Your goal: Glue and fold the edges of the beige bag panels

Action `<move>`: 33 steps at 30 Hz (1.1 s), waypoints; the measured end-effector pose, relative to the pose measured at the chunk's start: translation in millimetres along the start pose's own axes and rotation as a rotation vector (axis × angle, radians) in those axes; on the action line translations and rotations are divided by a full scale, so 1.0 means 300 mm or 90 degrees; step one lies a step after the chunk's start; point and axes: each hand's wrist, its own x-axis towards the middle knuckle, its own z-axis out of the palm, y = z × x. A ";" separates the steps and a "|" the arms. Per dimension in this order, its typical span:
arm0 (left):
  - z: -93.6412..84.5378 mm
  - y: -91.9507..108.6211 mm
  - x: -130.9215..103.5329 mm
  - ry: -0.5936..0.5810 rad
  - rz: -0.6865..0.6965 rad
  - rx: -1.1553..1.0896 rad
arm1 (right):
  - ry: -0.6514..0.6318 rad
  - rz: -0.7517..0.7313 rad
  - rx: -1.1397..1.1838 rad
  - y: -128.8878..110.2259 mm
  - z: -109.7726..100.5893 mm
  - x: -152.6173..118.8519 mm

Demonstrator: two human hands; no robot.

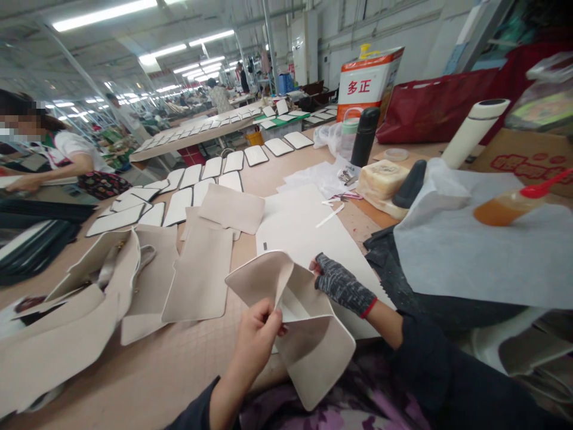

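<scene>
A folded beige leather bag piece (pixel 313 358) is held above the near edge of the table, its layers spread into a pocket-like hollow. My left hand (pixel 259 328), bare, pinches its near edge between thumb and fingers. At its far right side is my right hand (pixel 342 285), in a grey knitted fingerless glove with a red cuff, with curled fingers against the leather and partly hidden. Beneath lies a large white sheet (pixel 290 221). More flat beige leather pieces (pixel 201 275) lie to the left, beside a partly assembled beige bag (pixel 102 286) with a strap.
Rows of white dark-edged panels (pixel 179 206) cover the table's far left. At right stand a black bottle (pixel 364 137), a cream flask (pixel 474 134), a yellowish block (pixel 382 179) and a red-tipped glue bottle (pixel 505 209) on white paper. A co-worker (pixel 76 155) is at left.
</scene>
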 end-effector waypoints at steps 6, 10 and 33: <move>0.031 -0.008 0.018 0.043 0.000 0.019 | 0.010 -0.048 0.022 -0.050 0.026 -0.031; 0.060 -0.008 0.032 0.023 -0.009 0.006 | 0.009 -0.151 0.022 -0.132 0.044 -0.049; 0.035 0.025 0.077 0.085 0.034 0.049 | -0.092 -0.011 0.111 0.015 -0.067 -0.122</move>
